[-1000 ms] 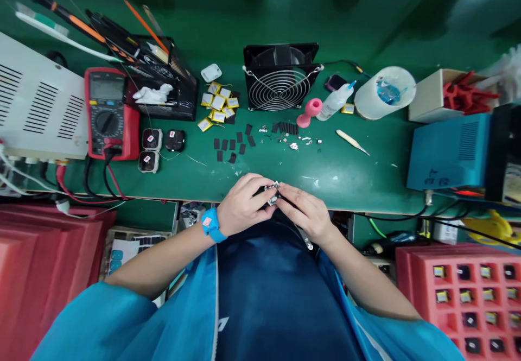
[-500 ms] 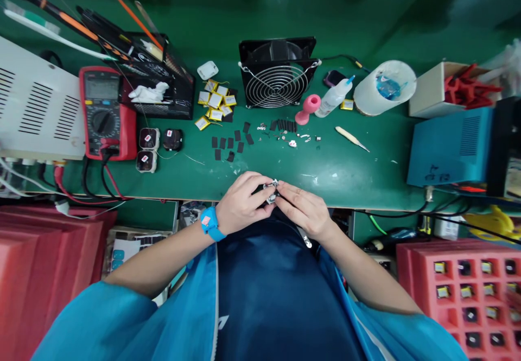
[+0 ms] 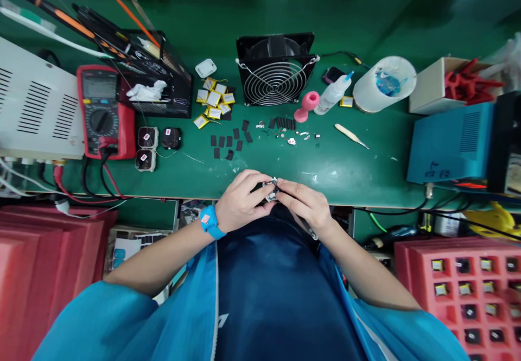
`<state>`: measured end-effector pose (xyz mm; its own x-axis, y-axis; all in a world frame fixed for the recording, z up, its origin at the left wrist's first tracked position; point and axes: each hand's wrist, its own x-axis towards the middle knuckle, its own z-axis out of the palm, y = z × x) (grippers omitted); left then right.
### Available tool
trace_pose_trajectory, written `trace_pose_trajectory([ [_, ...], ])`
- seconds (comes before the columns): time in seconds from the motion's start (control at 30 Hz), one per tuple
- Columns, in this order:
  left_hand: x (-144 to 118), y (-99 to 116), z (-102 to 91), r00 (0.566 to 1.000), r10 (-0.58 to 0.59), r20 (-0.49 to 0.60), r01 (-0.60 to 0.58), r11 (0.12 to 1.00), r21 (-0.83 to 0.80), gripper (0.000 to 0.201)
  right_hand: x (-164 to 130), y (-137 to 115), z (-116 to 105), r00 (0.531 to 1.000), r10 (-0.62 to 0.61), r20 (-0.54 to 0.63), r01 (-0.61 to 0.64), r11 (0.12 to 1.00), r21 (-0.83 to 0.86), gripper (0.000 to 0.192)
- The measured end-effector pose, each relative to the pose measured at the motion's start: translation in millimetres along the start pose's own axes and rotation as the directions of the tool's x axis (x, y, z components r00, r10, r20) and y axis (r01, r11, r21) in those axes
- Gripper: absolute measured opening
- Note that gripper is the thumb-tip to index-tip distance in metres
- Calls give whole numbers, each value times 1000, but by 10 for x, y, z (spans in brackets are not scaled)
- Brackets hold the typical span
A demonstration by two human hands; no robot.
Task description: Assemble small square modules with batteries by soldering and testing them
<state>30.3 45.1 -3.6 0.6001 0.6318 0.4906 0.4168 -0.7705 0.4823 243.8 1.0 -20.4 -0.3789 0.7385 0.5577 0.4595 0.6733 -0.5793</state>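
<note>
At the bench's front edge, my left hand (image 3: 244, 201) pinches a small black-and-white electronic assembly (image 3: 271, 190) between thumb and fingers. The fingers partly cover it, and its details are too small to make out. My right hand (image 3: 306, 204) is closed around slim metal tweezers (image 3: 306, 226), whose silver rear end sticks out below the palm. The right fingertips meet the assembly's right side; the tweezers' tips are hidden there. Beyond both hands lie several black pads (image 3: 230, 141) and small loose parts (image 3: 291, 141).
A fan (image 3: 277, 73) stands at the back, between yellow-edged battery cells (image 3: 214, 99) and a pink holder (image 3: 306, 106) beside a dropper bottle (image 3: 334, 95). A multimeter (image 3: 103, 111) is left; a pale-handled tool (image 3: 350, 135) lies right. Pink foam trays (image 3: 448, 313) flank me.
The rear end of the tweezers has swung slightly up and right, and my right fingers have shifted a little on the assembly. My left hand keeps its hold. The whole view has shifted slightly.
</note>
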Motion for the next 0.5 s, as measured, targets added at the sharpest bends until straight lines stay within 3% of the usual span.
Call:
trace_pose_trajectory([
  [0.3,-62,5,-3,996,-83,41,86,994,-61,35,22,-28,8,997,43,-58,-36,994,104,36],
  [0.4,-81,20,17,990,-137,38,140,987,-84,37,50,-81,9,974,197,-110,-174,966,191,31],
  [0.5,-82,43,45,986,-167,11,167,984,-63,32,107,-130,1,912,382,-151,-323,894,311,25],
])
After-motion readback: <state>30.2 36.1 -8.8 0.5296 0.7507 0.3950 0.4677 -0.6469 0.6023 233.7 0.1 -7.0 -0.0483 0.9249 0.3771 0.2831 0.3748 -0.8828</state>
